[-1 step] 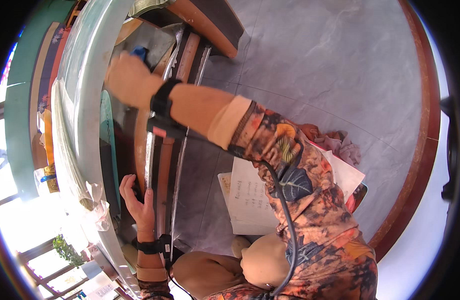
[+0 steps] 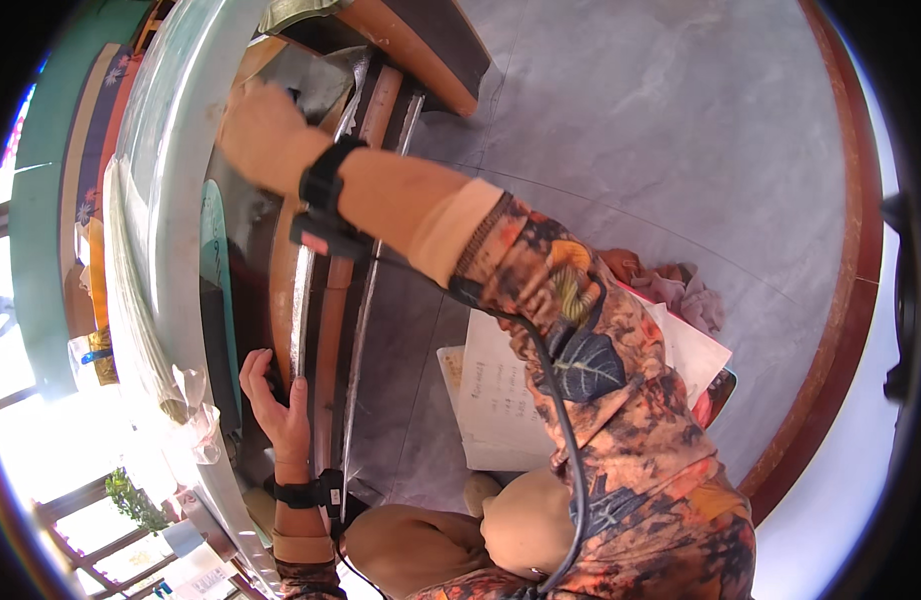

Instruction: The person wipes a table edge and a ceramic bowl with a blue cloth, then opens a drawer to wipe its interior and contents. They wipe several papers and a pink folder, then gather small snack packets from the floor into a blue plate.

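My right hand (image 2: 271,140), blurred by motion, is closed at the far end of an open drawer-like compartment under the glass counter. A small dark bit of something (image 2: 294,95) shows beside its fingers; most of it is hidden. Nearer to me, my left hand (image 2: 281,415) rests at the brown rail (image 2: 286,300) with a bright metal strip. Its fingers are apart, with the thumb on the strip, and I see nothing held. Both wrists wear black straps, and a black cable runs along my right sleeve.
The glass counter (image 2: 181,130) rises close on the left, with a wrapped pale bundle (image 2: 141,310) on it. A brown panel (image 2: 411,50) stands out at the far end. Papers (image 2: 496,400) and crumpled cloth (image 2: 681,290) lie right of the compartment.
My right hand has shifted slightly away and to the right. A blue piece seen beside it earlier is now mostly hidden. My left hand stays in place.
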The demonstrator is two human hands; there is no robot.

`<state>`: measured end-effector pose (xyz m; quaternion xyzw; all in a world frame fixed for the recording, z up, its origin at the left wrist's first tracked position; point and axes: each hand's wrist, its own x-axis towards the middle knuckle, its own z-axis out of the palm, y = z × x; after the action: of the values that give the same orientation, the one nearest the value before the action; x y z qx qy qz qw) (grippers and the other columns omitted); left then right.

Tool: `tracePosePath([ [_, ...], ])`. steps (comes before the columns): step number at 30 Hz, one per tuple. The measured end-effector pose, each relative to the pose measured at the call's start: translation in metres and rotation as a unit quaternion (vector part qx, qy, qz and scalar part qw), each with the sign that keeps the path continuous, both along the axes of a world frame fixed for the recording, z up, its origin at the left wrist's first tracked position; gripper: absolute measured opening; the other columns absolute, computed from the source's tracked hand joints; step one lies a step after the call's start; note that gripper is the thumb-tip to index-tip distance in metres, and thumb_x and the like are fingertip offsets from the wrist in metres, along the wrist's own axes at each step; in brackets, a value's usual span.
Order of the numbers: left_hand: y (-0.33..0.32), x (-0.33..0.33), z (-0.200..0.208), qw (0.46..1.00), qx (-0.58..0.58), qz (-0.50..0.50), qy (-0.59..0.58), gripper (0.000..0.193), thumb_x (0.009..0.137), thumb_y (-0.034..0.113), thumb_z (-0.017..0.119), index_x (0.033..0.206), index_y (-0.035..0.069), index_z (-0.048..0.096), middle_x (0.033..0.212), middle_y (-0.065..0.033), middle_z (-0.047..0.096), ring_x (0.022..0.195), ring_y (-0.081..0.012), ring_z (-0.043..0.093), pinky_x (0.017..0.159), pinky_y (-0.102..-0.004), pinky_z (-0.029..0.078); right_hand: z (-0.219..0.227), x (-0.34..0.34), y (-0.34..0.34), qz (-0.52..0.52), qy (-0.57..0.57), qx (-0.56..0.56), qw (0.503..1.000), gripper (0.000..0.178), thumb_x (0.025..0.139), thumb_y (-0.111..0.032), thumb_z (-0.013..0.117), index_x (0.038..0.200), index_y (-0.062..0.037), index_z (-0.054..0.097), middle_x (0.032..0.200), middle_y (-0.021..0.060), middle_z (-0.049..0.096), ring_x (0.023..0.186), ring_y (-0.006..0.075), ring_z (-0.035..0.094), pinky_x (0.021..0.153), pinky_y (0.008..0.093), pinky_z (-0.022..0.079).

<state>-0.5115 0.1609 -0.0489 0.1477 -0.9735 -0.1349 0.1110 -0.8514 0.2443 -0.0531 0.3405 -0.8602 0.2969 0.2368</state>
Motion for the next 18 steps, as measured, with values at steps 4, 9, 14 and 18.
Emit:
tracePosePath([
  [4, 0.0, -0.001, 0.0, 1.0, -0.006, -0.004, 0.006, 0.05, 0.087, 0.02, 0.071, 0.13, 0.002, 0.054, 0.135, -0.0129, 0.051, 0.117, -0.0281, 0.051, 0.096, -0.0355, 0.041, -0.008, -0.026, 0.012, 0.043, -0.054, 0.058, 0.996, 0.022, 0.086, -0.029, 0.066, 0.1, -0.0172, 0.079, 0.103, 0.0013, 0.073, 0.105, 0.0249, 0.062, 0.083, 0.0414, 0.043],
  [9, 0.002, -0.002, 0.001, 1.0, -0.015, 0.0, 0.0, 0.049, 0.087, 0.019, 0.071, 0.13, 0.003, 0.054, 0.134, -0.013, 0.051, 0.116, -0.028, 0.051, 0.096, -0.0352, 0.041, -0.016, 0.01, 0.017, 0.192, -0.029, 0.001, 0.981, 0.014, 0.082, -0.013, 0.065, 0.089, -0.0101, 0.077, 0.095, 0.0037, 0.072, 0.102, 0.0258, 0.063, 0.084, 0.0372, 0.052],
  [14, 0.004, -0.003, 0.002, 1.0, -0.021, 0.002, 0.001, 0.049, 0.087, 0.021, 0.071, 0.13, 0.002, 0.054, 0.134, -0.0129, 0.051, 0.115, -0.0279, 0.05, 0.094, -0.0351, 0.041, -0.016, -0.047, 0.061, 0.019, 0.253, -0.221, 0.942, 0.013, 0.076, -0.014, 0.064, 0.081, -0.0137, 0.076, 0.094, 0.0036, 0.067, 0.097, 0.0239, 0.061, 0.087, 0.0382, 0.049],
  [18, 0.005, -0.002, 0.002, 1.0, -0.018, -0.001, 0.002, 0.05, 0.087, 0.023, 0.071, 0.13, 0.003, 0.054, 0.134, -0.0128, 0.051, 0.115, -0.0279, 0.05, 0.094, -0.0347, 0.041, -0.041, -0.039, 0.081, 0.013, 0.157, -0.009, 0.987, 0.011, 0.077, -0.017, 0.065, 0.08, -0.0129, 0.075, 0.093, 0.0046, 0.067, 0.094, 0.023, 0.06, 0.082, 0.0401, 0.049],
])
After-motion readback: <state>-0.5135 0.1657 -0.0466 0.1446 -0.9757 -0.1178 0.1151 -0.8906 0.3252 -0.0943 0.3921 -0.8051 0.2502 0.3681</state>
